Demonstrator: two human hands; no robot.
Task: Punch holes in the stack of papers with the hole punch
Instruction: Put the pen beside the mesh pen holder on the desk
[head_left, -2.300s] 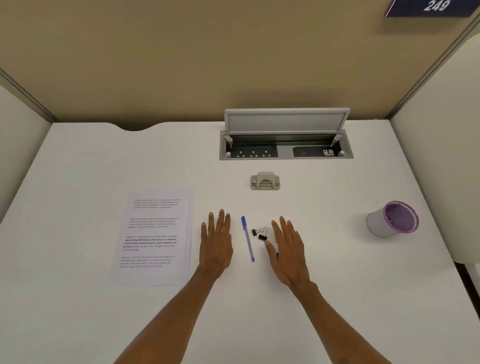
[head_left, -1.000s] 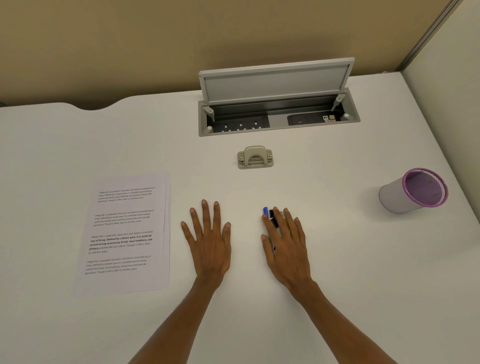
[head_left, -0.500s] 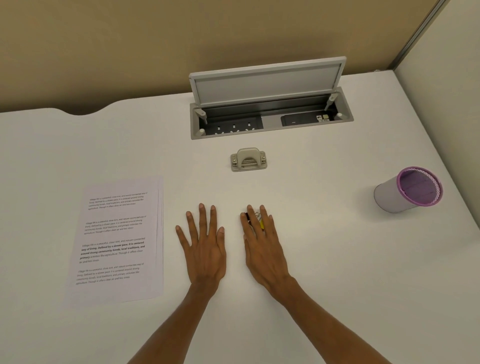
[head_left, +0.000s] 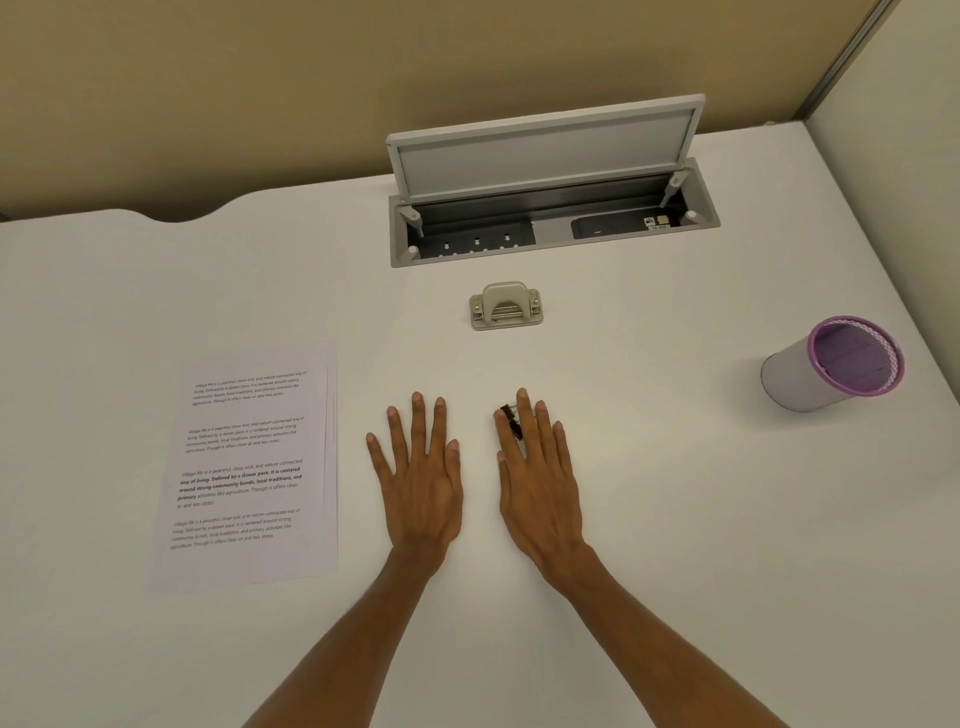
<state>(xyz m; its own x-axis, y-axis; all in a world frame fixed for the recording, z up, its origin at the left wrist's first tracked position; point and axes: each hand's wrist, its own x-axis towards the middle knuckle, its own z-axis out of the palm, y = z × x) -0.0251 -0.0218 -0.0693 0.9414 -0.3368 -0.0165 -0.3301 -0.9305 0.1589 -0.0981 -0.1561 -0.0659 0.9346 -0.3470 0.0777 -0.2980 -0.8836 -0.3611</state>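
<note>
Lying flat and outstretched, left grip (head_left: 423, 486) touches desk (head_left: 691, 530); right grip (head_left: 540, 483) covers a binder clip (head_left: 511, 420).

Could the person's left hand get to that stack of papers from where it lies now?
Probably yes. The left hand lies flat and open on the desk, just right of the stack of papers, and only bare desk shows between them.

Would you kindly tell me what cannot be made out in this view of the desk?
Head view only:
binder clips: partly under the right hand; number unclear.
stack of papers: sheet count hidden; print too small to read.
purple-rimmed cup: bottom hidden by its near wall.
socket box label: too small to read.
</note>
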